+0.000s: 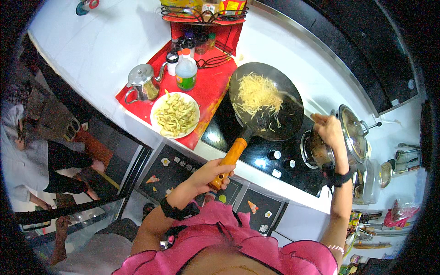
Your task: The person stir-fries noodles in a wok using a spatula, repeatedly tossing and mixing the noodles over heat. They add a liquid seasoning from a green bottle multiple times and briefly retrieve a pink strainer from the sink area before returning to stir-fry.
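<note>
My left hand (215,173) is wrapped around the wooden handle (233,153) of a dark wok (292,120). Pale shredded strips, which look like potato (257,92), lie heaped in the wok, with a few loose shreds lower down. My right hand (329,132) is closed on a long-handled cooking utensil, its thin metal shaft (292,97) reaching into the shreds from the right. The utensil's head is blurred among the food. Beneath the wok is a black glass cooktop (254,154) with two knobs (274,154).
A white plate of cooked food (175,115), a steel pot with a spout (144,82) and a bottle (186,74) stand left on a red mat (206,92). Right of the wok are a pot (318,147) and a glass lid (354,132). People (27,147) are beyond the counter at left.
</note>
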Demonstrator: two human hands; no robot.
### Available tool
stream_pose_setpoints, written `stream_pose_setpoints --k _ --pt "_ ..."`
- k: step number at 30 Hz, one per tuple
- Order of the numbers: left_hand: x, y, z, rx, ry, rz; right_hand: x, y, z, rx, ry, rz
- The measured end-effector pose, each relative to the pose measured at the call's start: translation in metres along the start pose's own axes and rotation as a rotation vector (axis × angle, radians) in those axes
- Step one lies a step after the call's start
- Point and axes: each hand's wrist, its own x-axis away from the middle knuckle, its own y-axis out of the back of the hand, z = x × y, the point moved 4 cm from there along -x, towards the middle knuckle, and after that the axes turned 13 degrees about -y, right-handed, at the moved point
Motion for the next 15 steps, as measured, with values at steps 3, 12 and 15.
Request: stream_pose_setpoints --k 3,12,15 --pt "0.007 -0.008 -0.008 0.020 -0.026 0.006 -0.036 -0.017 -0.007 -0.017 -0.035 -0.134" --pt "-0.010 0.002 0.015 -0.021 -0.082 0.001 0.034 -0.011 0.017 0.006 0.249 0.146" --pt "-0.015 0.007 0.026 -0.009 -0.119 0.045 0.045 0.002 -0.024 -0.205 0.285 0.171"
